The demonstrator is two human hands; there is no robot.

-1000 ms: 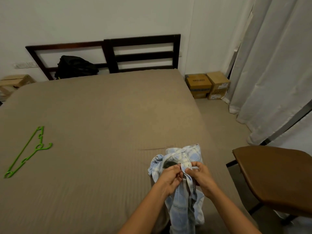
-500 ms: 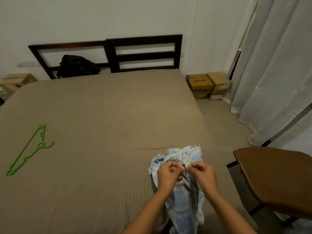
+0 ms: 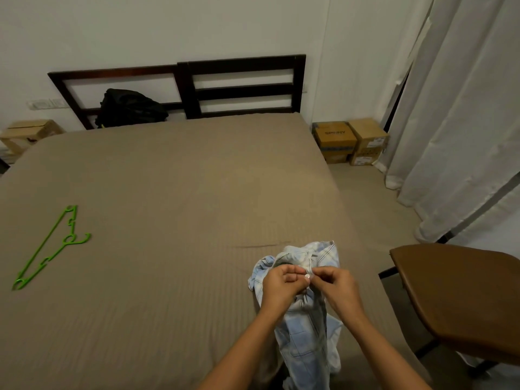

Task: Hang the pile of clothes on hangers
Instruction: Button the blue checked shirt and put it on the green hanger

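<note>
Together, the left hand [image 3: 282, 285] and right hand [image 3: 336, 288] pinch a small white button [image 3: 307, 276] on the pale blue plaid shirt [image 3: 305, 339], bunched near the bed's [image 3: 174, 192] near edge; a green hanger [image 3: 49, 247] lies well apart, far left.

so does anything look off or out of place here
Nothing spilled or damaged. The plaid shirt is bunched at the near edge of the bed, left hand and right hand pinching it by a button; the green hanger lies far left, well apart from it.
</note>
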